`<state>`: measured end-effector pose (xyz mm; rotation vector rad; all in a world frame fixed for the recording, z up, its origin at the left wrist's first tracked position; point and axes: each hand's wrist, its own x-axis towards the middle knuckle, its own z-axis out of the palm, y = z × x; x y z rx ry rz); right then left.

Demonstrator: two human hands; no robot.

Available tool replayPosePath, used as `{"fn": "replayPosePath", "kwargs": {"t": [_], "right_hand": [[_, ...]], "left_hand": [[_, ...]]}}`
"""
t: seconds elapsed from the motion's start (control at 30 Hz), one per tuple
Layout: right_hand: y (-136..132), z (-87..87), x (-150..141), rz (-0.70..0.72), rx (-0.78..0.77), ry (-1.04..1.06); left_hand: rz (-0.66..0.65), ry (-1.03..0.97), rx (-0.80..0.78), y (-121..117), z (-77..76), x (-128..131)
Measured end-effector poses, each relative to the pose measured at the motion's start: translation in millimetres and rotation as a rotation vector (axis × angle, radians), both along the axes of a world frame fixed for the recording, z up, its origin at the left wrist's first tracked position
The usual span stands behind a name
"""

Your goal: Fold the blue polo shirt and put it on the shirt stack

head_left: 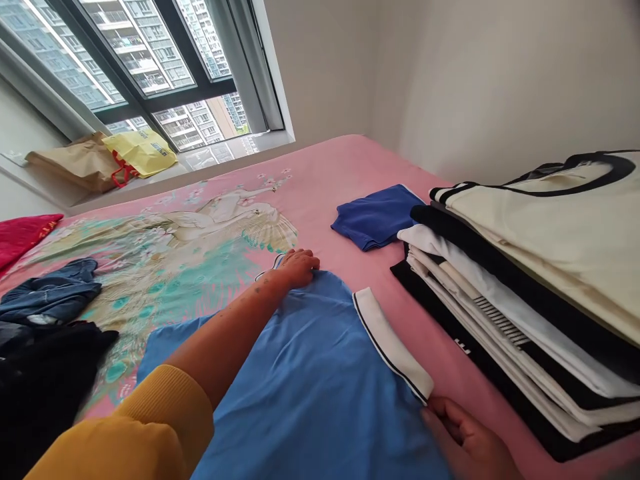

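Observation:
A light blue shirt (310, 380) with white, black-edged sleeve cuffs lies spread on the pink bed sheet (325, 180). My left hand (299, 267), reaching from a yellow sleeve, is closed on the shirt's far edge by a cuff. My right hand (467, 440) is at the bottom right, fingers curled on the shirt's edge just below the near white cuff (393, 343).
A tall stack of folded clothes (540, 287) sits at the right by the wall. A folded dark blue garment (377, 217) lies beyond the shirt. Dark unfolded clothes (45, 333) pile at the left. Paper and yellow bags (110, 160) rest on the window sill.

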<state>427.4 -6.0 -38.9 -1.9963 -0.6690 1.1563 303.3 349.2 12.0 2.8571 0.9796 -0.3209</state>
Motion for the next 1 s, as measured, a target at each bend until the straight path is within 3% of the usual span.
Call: {"fn": "replayPosePath", "kwargs": {"t": [0.17, 0.3, 0.57, 0.67, 0.8, 1.0], "right_hand": [[-1.4, 0.8, -7.4, -0.057, 0.019, -0.028], [-2.4, -0.1, -6.7, -0.045, 0.015, -0.046], [-0.7, 2.3, 2.5, -0.022, 0.024, -0.055], [-1.3, 2.8, 3.9, -0.004, 0.035, -0.061], [-3.4, 2.6, 3.4, -0.025, 0.067, -0.081], [-4.3, 9.8, 0.2, 0.015, 0.117, -0.144]], "left_hand": [[0.092, -0.006, -0.036, -7.5, 4.8, 5.8], [0.092, -0.045, -0.108, -9.7, 4.3, 16.4], [0.25, -0.262, -0.042, -23.0, -24.2, 30.9], [0.297, -0.318, -0.043, -36.8, -23.7, 30.8], [0.287, -0.465, -0.031, -87.6, -12.4, 11.0], [0.109, -0.482, -0.153, -221.5, -20.6, -43.5]]}}
